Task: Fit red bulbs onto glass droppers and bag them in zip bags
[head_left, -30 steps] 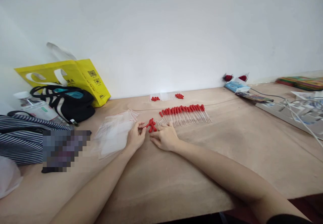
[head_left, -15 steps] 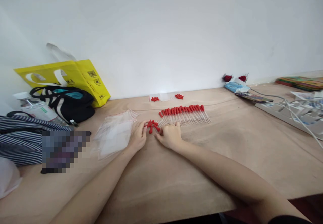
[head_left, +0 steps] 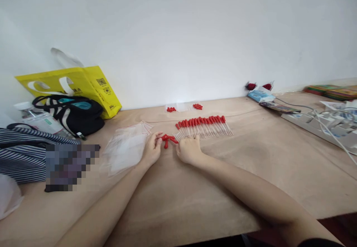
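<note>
A small heap of loose red rubber dropper bulbs (head_left: 166,143) lies on the wooden table between my hands. My left hand (head_left: 152,151) rests at the heap's left side, thumb and forefinger apart, fingertips close to the bulbs. On the other side, my right hand (head_left: 190,151) is curled closed, its thumb and forefinger at the end of one red bulb. Clear tube ends (head_left: 177,136) show just beyond its knuckles. Behind it runs a row of droppers (head_left: 201,121), red bulbs on clear tubes, partly covered by this hand. Clear zip bags (head_left: 126,150) lie left of my left hand.
Small bags with red bulbs (head_left: 170,109) lie by the wall. A yellow bag (head_left: 107,94), a black bag (head_left: 89,119), a plastic bottle (head_left: 44,120) and striped cloth (head_left: 25,154) crowd the left. Power strips (head_left: 315,130) with cables, a blue packet (head_left: 261,95) stand right.
My right hand's thumb has drawn in and its fingers have closed at a bulb. My left fingers have lifted slightly apart, and the bulbs in the heap have shifted a little.
</note>
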Demonstrator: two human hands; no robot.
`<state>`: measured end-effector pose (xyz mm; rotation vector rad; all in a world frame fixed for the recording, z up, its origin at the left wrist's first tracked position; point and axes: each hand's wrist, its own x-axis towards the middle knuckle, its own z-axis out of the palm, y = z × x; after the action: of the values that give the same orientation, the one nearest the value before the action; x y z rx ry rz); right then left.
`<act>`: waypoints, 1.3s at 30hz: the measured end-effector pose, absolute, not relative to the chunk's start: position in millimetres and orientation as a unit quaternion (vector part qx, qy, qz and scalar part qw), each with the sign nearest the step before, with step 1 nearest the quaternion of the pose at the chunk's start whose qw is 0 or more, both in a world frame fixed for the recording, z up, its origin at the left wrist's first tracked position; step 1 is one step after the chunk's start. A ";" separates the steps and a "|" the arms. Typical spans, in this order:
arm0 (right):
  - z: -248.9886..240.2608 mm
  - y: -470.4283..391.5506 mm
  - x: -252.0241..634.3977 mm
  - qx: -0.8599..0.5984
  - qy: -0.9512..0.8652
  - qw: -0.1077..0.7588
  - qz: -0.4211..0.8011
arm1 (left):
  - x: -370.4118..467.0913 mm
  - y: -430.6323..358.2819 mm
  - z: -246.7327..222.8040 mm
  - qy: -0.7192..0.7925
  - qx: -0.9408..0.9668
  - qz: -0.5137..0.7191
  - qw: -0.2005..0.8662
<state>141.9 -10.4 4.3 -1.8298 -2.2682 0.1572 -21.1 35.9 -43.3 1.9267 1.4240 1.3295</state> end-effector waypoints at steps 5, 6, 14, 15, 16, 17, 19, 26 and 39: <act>3.5 -16.5 160.4 -0.632 -0.760 0.144 0.055 | -21.6 47.3 -46.2 0.543 0.635 0.514 0.194; 3.3 -18.4 165.1 -0.630 -0.759 0.153 0.056 | -21.7 47.9 -46.5 0.549 0.627 0.520 0.188; -13.4 -29.5 216.9 -0.569 -0.768 0.282 0.083 | -29.2 56.4 -39.2 0.584 0.612 0.518 0.129; -17.1 -29.9 223.4 -0.548 -0.777 0.297 0.089 | -29.9 60.4 -36.9 0.588 0.611 0.515 0.125; -20.6 -30.1 229.4 -0.528 -0.785 0.310 0.095 | -30.3 64.9 -34.7 0.591 0.610 0.512 0.124; -23.8 -30.4 234.5 -0.509 -0.792 0.321 0.103 | -30.5 69.4 -32.9 0.596 0.608 0.509 0.126; -28.9 -31.1 242.2 -0.482 -0.800 0.338 0.117 | -30.0 77.6 -31.2 0.604 0.603 0.504 0.135; -33.1 -32.5 247.1 -0.472 -0.794 0.358 0.137 | -18.6 83.2 -40.9 0.583 0.594 0.520 0.192; -37.1 -29.5 247.2 -0.463 -0.808 0.336 0.138 | -17.3 65.6 -42.0 0.563 0.539 0.588 0.213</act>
<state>247.2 -29.5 -37.1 -1.2075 -2.1082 0.3596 -17.3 65.6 -42.0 1.4966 1.5637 1.6334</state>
